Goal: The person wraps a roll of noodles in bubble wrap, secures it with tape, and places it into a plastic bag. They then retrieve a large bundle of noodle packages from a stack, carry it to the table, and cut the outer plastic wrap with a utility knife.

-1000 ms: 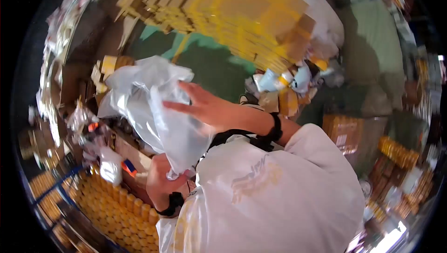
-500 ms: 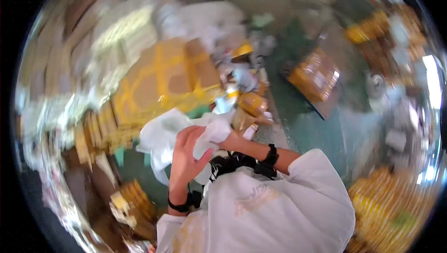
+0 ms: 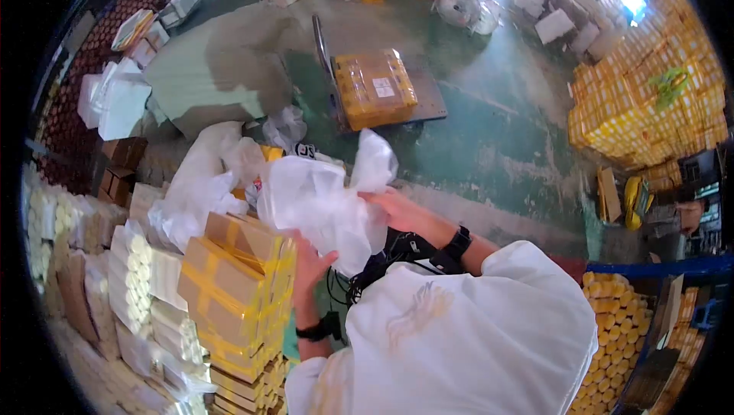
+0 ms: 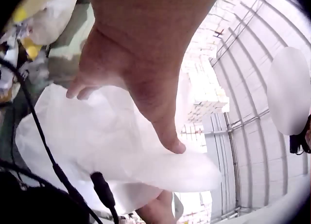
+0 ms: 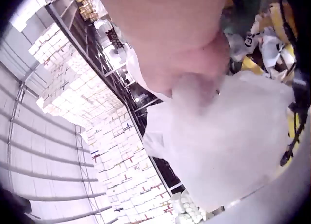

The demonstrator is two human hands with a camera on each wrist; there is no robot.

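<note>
A white, translucent plastic bag (image 3: 321,197) hangs bunched in front of the body, between the two hands. My right hand (image 3: 409,212) grips it at its right side, below a raised, puffed corner. In the right wrist view the bag (image 5: 228,141) partly covers the curled fingers of that hand (image 5: 189,63). Against the bag's left side rests my left hand (image 3: 308,266), thumb held apart from the fingers. The left wrist view shows this hand (image 4: 136,68) spread over the bag (image 4: 97,131), its thumb stretched along the plastic.
Taped cardboard boxes (image 3: 229,285) are stacked close by the left hand. Ahead, a taped carton (image 3: 375,88) sits on a flat trolley (image 3: 432,102). Loose plastic packaging (image 3: 202,186) lies beyond the bag. Yellow-and-white stacked goods (image 3: 650,102) rise at the right. Black cables (image 3: 390,254) hang at the waist.
The view has swung right, from the box stack and shelving to the trolley. The bag, first hanging long from the lower hand, is now gathered between both hands, and the left hand has spread.
</note>
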